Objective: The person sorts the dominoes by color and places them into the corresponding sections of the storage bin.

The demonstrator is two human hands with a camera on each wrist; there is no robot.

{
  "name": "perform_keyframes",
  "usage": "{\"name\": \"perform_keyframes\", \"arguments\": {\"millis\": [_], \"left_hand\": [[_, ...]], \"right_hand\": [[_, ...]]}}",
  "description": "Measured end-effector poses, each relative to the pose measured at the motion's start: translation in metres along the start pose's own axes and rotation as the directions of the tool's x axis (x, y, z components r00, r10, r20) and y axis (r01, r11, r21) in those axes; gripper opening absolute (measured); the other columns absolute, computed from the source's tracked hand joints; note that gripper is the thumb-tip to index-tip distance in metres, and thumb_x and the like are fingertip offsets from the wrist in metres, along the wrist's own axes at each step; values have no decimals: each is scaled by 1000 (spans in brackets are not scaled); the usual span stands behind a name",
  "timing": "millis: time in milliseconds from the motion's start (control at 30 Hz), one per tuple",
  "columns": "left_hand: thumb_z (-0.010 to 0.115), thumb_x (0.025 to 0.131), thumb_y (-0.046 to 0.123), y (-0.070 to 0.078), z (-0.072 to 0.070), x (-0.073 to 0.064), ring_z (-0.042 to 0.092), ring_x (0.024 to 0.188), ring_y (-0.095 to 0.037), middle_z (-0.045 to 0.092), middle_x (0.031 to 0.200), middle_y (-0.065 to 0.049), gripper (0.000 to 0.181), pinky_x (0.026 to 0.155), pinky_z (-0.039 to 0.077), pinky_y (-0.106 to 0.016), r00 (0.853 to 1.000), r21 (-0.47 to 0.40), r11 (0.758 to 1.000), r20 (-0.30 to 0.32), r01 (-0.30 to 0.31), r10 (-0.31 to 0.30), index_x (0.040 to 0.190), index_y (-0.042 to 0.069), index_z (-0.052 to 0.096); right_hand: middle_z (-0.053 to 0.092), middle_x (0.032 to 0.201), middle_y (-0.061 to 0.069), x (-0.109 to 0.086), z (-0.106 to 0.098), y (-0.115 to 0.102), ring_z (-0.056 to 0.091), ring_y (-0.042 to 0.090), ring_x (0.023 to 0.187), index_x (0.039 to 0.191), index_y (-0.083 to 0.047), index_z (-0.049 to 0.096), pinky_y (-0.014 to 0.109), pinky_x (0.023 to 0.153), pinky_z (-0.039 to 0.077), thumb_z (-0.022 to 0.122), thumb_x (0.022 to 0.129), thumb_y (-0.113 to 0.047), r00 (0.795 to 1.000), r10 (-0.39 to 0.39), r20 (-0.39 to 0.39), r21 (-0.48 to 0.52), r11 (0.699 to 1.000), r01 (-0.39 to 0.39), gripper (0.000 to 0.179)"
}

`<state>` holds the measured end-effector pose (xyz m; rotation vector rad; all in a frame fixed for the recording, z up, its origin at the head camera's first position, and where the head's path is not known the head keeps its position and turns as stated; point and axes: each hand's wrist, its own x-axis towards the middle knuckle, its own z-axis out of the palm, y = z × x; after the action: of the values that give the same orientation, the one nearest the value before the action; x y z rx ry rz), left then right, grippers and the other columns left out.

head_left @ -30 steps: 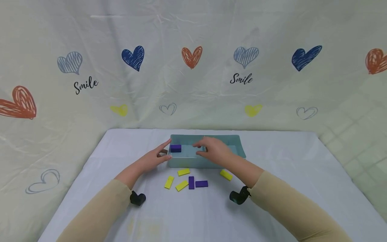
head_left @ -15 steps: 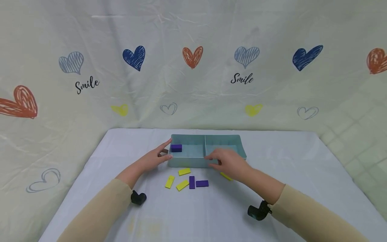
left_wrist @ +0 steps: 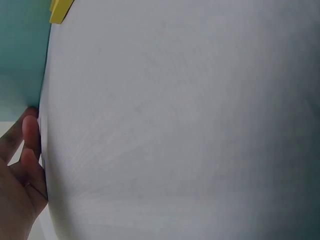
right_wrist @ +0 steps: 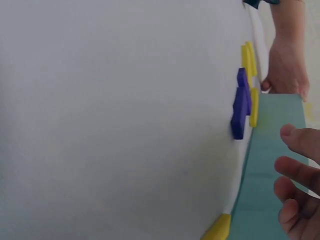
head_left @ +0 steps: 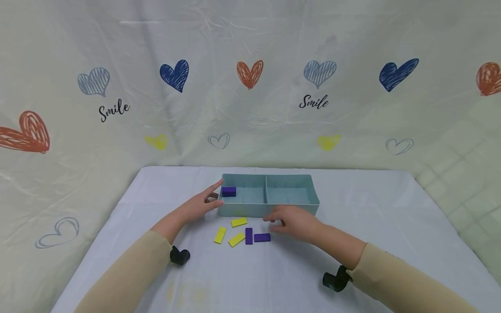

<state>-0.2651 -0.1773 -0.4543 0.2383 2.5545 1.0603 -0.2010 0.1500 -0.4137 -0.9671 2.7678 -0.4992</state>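
My left hand (head_left: 198, 206) touches the left end of a pale teal two-compartment box (head_left: 242, 210), thumb and forefinger spread toward its front and back corners. A purple block (head_left: 228, 191) lies at the left of the box's left compartment. Just in front of the box's right half hovers my right hand (head_left: 295, 222), its fingers loosely bent, with nothing visible between them in the right wrist view. Near that hand, a yellow block (right_wrist: 218, 229) lies on the table, hidden in the head view. Purple blocks (head_left: 262, 238) lie left of the right fingertips.
Several flat yellow blocks (head_left: 236, 239) lie on the white tablecloth (head_left: 235, 278) in front of the box, beside an upright-lying purple block (head_left: 248, 236). Behind the table hangs a pale sheet (head_left: 274, 121) printed with hearts.
My right hand has come out of the box over its front wall, down to the table in front, covering the yellow block there. The left hand has stayed at the box's end.
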Motion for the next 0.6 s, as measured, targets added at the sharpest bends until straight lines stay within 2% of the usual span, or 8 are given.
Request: {"name": "perform_keyframes", "arguments": {"millis": [267,600], "left_hand": [[59,92,59,-2,-1,2,45,135,-37,43,150,-10,77,103,41,-59,1000,4,1000,-2,-10,10,153,56,12],[60,93,57,-1,1,2,46,133,-36,44,150,-10,76,103,43,-58,1000,14,1000,-9,3,-3,152,57,12]], "right_hand": [[66,102,-8,4,11,-2,58,9,84,119,-22,75,22,71,51,76,88,-23,994,22,111,14,1000,-24,31],[64,98,-11,8,23,1,55,7,84,117,-22,75,22,73,50,76,88,-23,991,-22,132,14,1000,21,30]]}}
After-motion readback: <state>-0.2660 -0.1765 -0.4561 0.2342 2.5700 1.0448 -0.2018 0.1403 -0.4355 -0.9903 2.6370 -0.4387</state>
